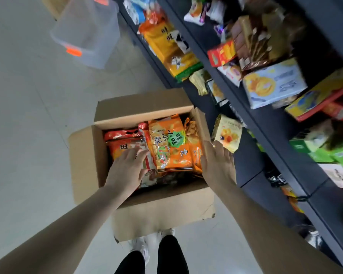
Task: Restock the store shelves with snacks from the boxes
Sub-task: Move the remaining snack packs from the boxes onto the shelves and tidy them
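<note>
Glossy, crinkled orange snack bags (pixel 169 143) are packed inside the open corrugated cardboard box (pixel 83 155), where the left hand (pixel 127 169) is laid flat-fingered and the right hand (pixel 218 165) is spread at its right edge.

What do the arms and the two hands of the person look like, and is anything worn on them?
Both arms are bare as far as the frame shows them: no sleeves. The left hand and the right hand wear no gloves, and no ring, watch or bracelet is visible on them or on the wrists.
</note>
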A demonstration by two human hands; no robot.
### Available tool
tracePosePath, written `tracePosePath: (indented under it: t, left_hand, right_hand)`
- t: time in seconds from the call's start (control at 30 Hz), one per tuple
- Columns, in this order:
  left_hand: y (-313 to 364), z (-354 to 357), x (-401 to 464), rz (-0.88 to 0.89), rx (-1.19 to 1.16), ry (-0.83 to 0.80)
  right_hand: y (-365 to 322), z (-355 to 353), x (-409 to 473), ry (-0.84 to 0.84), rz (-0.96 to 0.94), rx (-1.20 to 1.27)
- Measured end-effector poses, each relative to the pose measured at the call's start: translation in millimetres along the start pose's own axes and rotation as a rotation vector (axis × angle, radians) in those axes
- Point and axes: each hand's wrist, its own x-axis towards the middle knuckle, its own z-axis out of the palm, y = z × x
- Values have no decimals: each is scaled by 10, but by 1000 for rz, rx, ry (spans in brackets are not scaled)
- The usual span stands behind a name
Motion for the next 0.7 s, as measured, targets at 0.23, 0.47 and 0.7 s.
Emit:
tracePosePath:
  t: [0.23, 0.47, 0.7]
  left_hand:
    - [177, 917, 803, 75, -33, -171]
    - [405, 1336, 1855, 262, 125, -297]
    - [313, 1591, 2365, 385, 265, -367]
  right_hand:
    - [277, 1021, 307, -75, -15, -8]
    - [527, 1547, 628, -44, -34, -20]
    - [585, 1806, 720, -14, -50, -1]
